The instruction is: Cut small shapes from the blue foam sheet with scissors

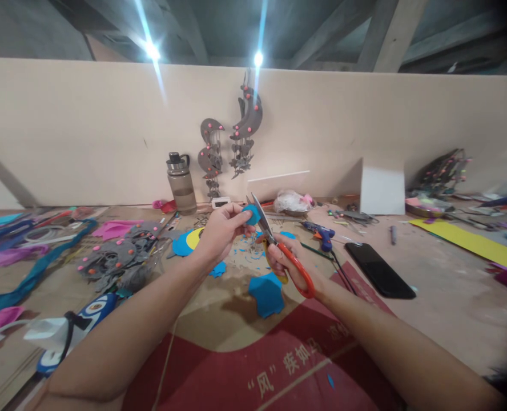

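Observation:
Between the thumb and fingers of my left hand [221,231] is a small blue felt-like piece [252,214], held up over the cardboard. My right hand [288,260] grips a pair of scissors [294,260] with orange-red handles, one finger loop hidden by the hand. Their blades point up and away, slightly parted, right beside the blue piece; whether they touch it I cannot tell. Below lies a larger blue cutout [266,294] with an uneven edge. Small blue scraps are scattered beyond the hands, and a yellow and blue round piece [193,238] sits behind my left wrist.
Right of my hands lie a blue hot glue gun [322,235] and a black phone [379,269]. A water bottle [180,182] stands by the wall. Grey felt pieces with pink dots [116,257] are heaped on the left, near a blue-and-white object [80,331] with a cable.

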Tool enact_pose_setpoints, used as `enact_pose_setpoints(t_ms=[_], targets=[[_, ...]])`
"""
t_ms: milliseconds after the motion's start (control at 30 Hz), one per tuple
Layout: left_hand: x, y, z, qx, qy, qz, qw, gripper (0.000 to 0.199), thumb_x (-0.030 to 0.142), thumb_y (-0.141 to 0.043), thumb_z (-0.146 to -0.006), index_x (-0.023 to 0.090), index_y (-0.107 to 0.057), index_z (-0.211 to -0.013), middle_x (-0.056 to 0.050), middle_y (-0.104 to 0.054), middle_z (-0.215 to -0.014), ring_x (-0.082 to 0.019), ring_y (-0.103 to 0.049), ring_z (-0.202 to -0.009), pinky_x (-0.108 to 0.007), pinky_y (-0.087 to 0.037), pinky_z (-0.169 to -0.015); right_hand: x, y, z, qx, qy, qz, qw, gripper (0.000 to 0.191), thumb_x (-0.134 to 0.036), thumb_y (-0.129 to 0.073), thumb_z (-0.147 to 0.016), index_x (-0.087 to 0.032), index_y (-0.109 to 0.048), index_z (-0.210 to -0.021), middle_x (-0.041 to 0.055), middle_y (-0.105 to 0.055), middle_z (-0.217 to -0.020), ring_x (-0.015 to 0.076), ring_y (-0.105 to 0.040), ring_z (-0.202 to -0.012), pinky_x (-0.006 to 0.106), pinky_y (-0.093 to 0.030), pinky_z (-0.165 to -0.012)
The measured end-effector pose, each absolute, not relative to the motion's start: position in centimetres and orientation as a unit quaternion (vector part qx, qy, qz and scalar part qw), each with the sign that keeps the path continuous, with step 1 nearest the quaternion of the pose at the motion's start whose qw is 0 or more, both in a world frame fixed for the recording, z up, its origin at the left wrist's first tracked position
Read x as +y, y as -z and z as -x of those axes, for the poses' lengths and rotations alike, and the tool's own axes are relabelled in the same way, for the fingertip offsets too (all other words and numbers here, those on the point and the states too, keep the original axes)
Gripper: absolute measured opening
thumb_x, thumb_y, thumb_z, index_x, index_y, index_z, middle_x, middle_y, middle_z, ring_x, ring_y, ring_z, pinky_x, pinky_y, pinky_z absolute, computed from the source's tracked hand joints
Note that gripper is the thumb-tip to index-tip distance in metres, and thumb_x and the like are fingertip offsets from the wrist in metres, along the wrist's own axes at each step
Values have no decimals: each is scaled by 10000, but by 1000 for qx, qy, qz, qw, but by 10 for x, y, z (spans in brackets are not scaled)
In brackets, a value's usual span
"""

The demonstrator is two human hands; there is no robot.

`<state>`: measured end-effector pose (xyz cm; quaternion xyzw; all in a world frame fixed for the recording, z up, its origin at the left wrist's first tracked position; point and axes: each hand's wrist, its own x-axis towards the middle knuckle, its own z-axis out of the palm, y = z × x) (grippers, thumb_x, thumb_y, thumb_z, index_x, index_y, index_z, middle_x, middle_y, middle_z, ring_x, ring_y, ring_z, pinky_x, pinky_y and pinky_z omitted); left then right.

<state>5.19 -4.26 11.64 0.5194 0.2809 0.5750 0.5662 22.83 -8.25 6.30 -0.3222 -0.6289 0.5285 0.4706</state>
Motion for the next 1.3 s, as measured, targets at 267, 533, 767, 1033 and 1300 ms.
enact_pose_setpoints(t_ms=[267,533,767,1033,1300], targets=[[-43,-114,-53,279,-572,-508,580,290,268,-812,-663,151,-549,-696,-10,-642,-589,-123,-623,-522,-238,-472,-534,-83,-62,-228,-623,-534,312,480,428,-546,-643,-863,-168,-594,-1056,-75,-380,-592,66,-345,-462,202,-278,-422],[-43,-114,-53,276,-566,-507,589,291,281,-823,-649,143,-572,-703,-14,-659,-588,-125,-637,-536,-237,-482,-551,-81,-58,-229,-613,-550,308,477,390,-518,-638,-879,-171,-590,-1050,-76,-374,-611,50,-327,-449,186,-256,-412],[-40,-110,-54,288,-554,-504,597,269,276,-810,-649,127,-593,-706,-37,-663,-598,-135,-635,-537,-251,-493,-549,-82,-58,-228,-602,-558,309,481,378,-528,-661,-859,-173,-558,-937,-76,-366,-612,39,-313,-454,174,-244,-409],[-37,-106,-54,288,-546,-498,608,251,271,-813,-650,123,-620,-712,-27,-649,-586,-137,-631,-538,-249,-490,-534,-82,-62,-225,-589,-563,325,480,405,-550,-681,-829,-182,-554,-941,-85,-341,-605,38,-300,-439,171,-244,-396],[-39,-105,-57,302,-540,-500,606,314,307,-852,-602,109,-636,-715,-40,-668,-613,-123,-620,-530,-228,-474,-511,-82,-61,-225,-594,-549,324,491,408,-544,-684,-826,-196,-470,-834,-87,-348,-595,43,-312,-437,174,-248,-388]])
